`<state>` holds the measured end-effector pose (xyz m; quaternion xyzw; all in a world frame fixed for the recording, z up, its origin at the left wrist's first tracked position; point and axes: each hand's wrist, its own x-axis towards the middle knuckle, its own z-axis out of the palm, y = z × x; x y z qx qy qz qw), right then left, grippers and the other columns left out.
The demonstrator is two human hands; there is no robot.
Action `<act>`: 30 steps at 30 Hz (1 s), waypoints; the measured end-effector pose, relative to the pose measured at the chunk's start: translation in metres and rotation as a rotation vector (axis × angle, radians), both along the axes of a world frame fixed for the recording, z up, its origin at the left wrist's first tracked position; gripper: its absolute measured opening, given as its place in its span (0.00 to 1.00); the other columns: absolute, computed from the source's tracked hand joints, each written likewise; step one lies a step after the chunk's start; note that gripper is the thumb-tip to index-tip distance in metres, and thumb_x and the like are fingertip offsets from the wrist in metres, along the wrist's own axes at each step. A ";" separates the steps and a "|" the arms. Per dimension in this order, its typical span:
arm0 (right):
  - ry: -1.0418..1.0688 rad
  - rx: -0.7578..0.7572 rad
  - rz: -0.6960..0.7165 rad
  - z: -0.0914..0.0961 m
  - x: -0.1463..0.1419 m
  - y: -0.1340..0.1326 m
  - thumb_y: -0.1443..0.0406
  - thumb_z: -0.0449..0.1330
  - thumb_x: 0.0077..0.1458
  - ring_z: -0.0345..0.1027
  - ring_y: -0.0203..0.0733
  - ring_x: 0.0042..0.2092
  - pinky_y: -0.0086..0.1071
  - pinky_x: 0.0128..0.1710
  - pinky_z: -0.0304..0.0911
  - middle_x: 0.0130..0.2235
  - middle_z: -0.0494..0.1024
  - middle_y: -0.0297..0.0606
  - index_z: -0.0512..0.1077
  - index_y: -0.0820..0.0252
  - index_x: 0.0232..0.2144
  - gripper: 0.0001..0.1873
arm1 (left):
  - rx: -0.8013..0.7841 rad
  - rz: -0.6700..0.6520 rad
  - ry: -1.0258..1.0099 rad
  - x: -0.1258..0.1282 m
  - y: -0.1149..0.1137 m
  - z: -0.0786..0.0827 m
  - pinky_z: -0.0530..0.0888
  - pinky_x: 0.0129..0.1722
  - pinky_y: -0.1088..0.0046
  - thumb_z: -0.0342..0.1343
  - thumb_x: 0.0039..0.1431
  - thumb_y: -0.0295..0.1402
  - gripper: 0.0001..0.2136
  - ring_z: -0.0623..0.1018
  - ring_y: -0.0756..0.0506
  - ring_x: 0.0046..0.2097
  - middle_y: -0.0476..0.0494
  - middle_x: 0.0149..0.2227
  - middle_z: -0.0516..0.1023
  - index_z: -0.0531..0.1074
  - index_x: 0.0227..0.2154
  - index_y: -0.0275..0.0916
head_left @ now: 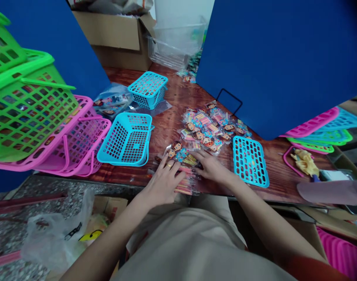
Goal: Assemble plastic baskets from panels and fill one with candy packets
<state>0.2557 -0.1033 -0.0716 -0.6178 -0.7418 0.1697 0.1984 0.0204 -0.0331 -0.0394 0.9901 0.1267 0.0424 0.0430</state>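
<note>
near six o'clock on the reddish wooden table (169, 97), the left hand (162, 181) and the right hand (213, 168) rest palm-down on small cellophane packets (184, 185) printed with cartoon faces, with a larger spread of them (209, 130) at twelve o'clock. the left fingers (174, 168) are spread, one ringed; the right fingers (200, 158) lie loosely together, with no pinch visible. the packets look light, soft and slippery, best taken by a sealed edge. a cyan plastic basket (127, 138) sits at ten o'clock, a flat cyan grid (250, 162) at three.
</note>
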 end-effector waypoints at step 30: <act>0.250 -0.006 -0.142 0.027 0.034 0.042 0.53 0.50 0.64 0.70 0.42 0.38 0.33 0.40 0.65 0.35 0.77 0.39 0.76 0.60 0.37 0.20 | -0.009 0.032 0.006 0.016 0.011 -0.002 0.47 0.66 0.48 0.64 0.47 0.43 0.42 0.66 0.33 0.58 0.35 0.54 0.67 0.54 0.62 0.33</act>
